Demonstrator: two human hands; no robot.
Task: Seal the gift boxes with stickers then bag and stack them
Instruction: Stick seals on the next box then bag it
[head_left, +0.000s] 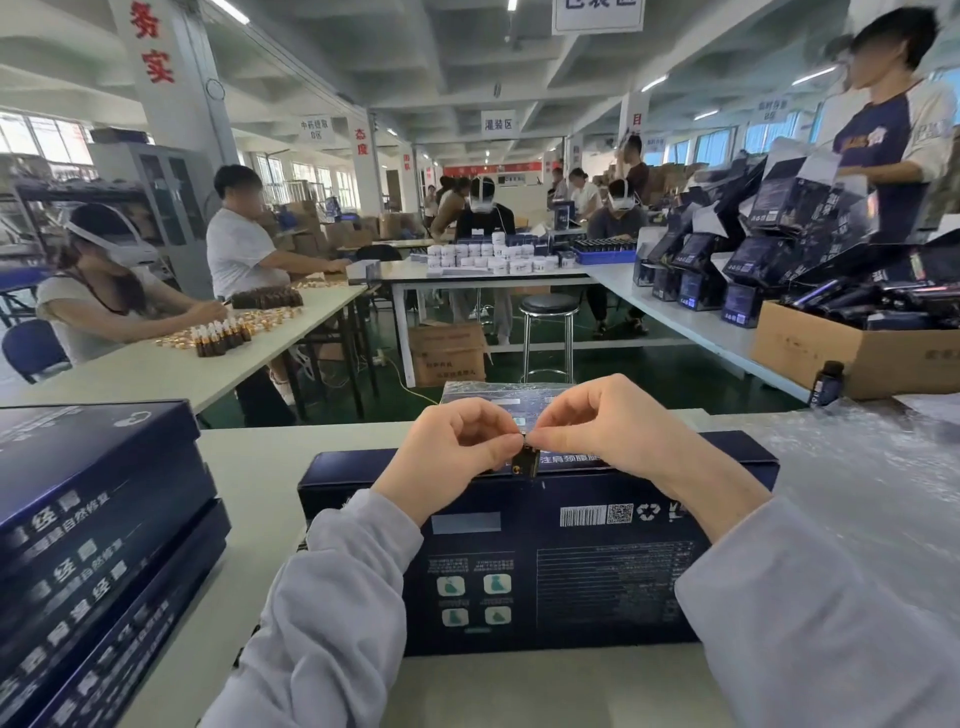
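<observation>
At the middle of the counter (249, 467), a dark blue gift box (571, 571) lies flat, its printed panel and barcode facing up. Left grip (457, 452) and right grip (602, 431) meet over the box's far edge, each pinching a small sticker (524, 461) between thumb and forefinger. The sticker's lower end hangs at that edge; contact cannot be told. Left of the box: a stack of like boxes (93, 519). Right: crinkled clear film (857, 467). Just beyond the grips: a film-wrapped pack (493, 395).
</observation>
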